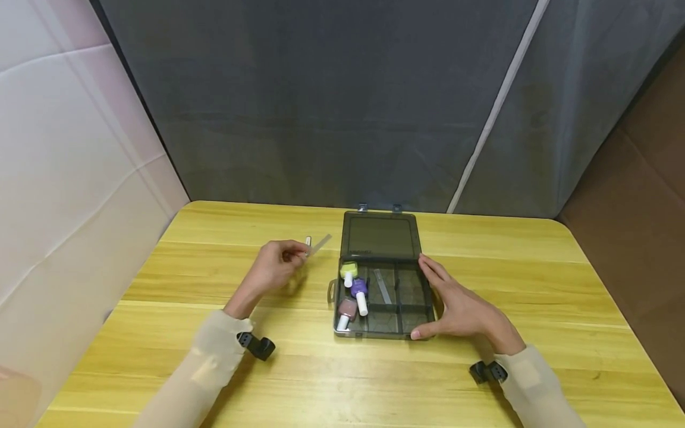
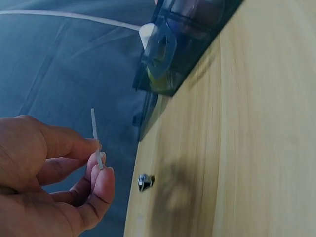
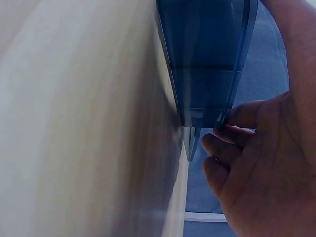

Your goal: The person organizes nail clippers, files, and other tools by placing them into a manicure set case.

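From my screen, my left hand [image 1: 275, 264] pinches a thin strip [image 1: 323, 242]. My right hand [image 1: 462, 306] spreads wide against the box [image 1: 374, 334]. The lid's [image 1: 381, 233] tiny writing [image 1: 360, 252] looks too blurry to read.

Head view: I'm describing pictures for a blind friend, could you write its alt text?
A person's left hand pinches a thin strip above a wooden table while their right hand touches the right side of an open, divided box. Inside, at left, lie a yellow bottle, a purple bottle and a mauve bottle, with another strip near the middle.
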`<state>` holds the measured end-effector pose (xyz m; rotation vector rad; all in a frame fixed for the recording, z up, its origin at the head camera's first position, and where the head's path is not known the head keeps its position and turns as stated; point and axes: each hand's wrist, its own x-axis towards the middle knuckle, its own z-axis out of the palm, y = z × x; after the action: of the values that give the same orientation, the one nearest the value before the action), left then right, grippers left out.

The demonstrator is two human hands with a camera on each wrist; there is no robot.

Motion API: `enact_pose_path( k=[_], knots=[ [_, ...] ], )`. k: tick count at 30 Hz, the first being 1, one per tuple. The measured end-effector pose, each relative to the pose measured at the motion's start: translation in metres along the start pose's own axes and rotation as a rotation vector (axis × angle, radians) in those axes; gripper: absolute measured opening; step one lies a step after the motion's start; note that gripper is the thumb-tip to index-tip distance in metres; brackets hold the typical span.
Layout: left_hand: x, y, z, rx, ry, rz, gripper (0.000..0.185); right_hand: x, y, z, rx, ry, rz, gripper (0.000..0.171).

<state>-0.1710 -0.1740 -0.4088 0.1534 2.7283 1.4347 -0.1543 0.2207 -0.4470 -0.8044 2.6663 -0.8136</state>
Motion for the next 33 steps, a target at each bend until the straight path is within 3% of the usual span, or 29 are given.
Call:
enact_pose_path(
  k=[14, 22, 33],
  knots=[
    [-0.001, 0.025, 0.022, -0.07, -0.032, -0.006, 0.023, -0.001, 0.0, 0.0, 0.0, -0.002, 0.005, 0.145],
    [-0.004, 0.035, 0.034, -0.063, -0.031, 0.026, 0.02, 0.0, 0.0, 0.0, 0.008, -0.003, 0.004, 0.144],
    [-0.006, 0.053, 0.05, -0.143, -0.071, 0.024, 0.022, 0.001, 0.0, 0.0, 0.01, -0.002, 0.004, 0.143]
  ],
)
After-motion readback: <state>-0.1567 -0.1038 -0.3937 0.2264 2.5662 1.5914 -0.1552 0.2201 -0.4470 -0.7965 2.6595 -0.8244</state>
